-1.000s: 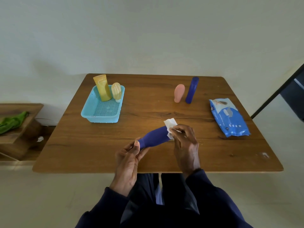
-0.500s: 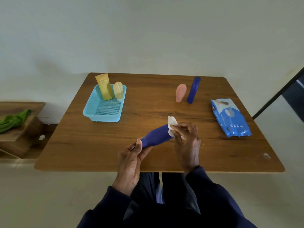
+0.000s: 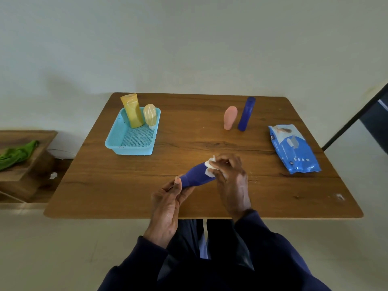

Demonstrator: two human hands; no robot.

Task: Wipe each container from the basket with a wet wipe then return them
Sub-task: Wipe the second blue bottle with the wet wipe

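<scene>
Right hand [image 3: 232, 181] fingers pinch white wipe [image 3: 210, 168] against purple bottle [image 3: 196, 175]. Left hand [image 3: 168, 200] grips bottle's near end, table [image 3: 189, 143] 6 o'clock. Basket [image 3: 130, 141] at 10 o'clock with yellow tube [image 3: 132, 110], pale bottle [image 3: 150, 115]. Wipes pack [image 3: 294, 152] at 3 o'clock.

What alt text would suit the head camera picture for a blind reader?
A person's left hand holds a blue bottle over a wooden table while the right hand presses a white wipe to it. A basket and a wipes pack sit farther back.
</scene>
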